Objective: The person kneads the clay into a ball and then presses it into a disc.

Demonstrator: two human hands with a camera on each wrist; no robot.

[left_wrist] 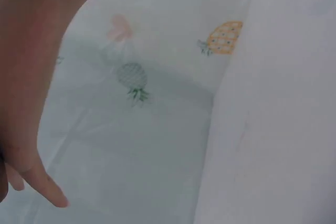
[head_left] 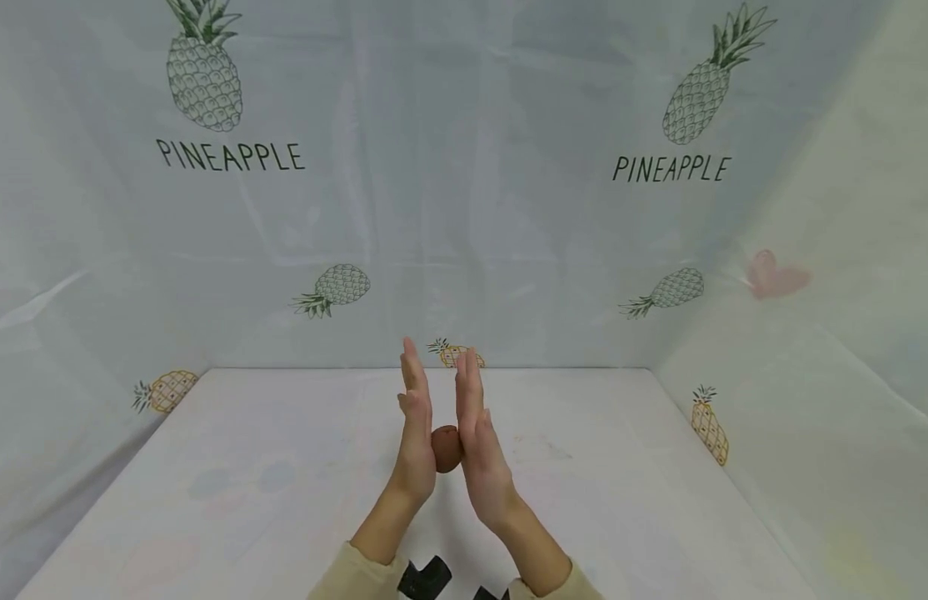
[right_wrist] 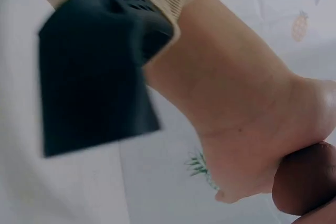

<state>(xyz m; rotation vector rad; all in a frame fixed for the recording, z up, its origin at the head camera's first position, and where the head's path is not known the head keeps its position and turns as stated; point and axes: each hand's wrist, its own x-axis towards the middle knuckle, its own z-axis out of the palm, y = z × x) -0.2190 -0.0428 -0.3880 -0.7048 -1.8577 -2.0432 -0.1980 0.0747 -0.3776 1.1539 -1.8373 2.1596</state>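
A reddish-brown ball [head_left: 446, 448], which looks like clay or dough with a small crease at its top, sits between two upright palms. My left hand [head_left: 415, 429] presses its near side from the left, fingers straight and pointing up. Opposite it, my right hand [head_left: 481, 454] presses from the right, also with straight fingers. Above the ball the fingertips stand apart. In the right wrist view the brown ball [right_wrist: 304, 179] touches the right palm near its base. The left wrist view shows part of the left hand [left_wrist: 26, 108], with the ball out of sight.
Below the hands lies a white-covered table [head_left: 284, 517] with faint stains. A pineapple-print sheet [head_left: 464, 167] hangs behind it and along both sides. A black wrist mount [right_wrist: 94, 82] sits at the right sleeve, and another black piece [head_left: 425, 577] shows by the left sleeve.
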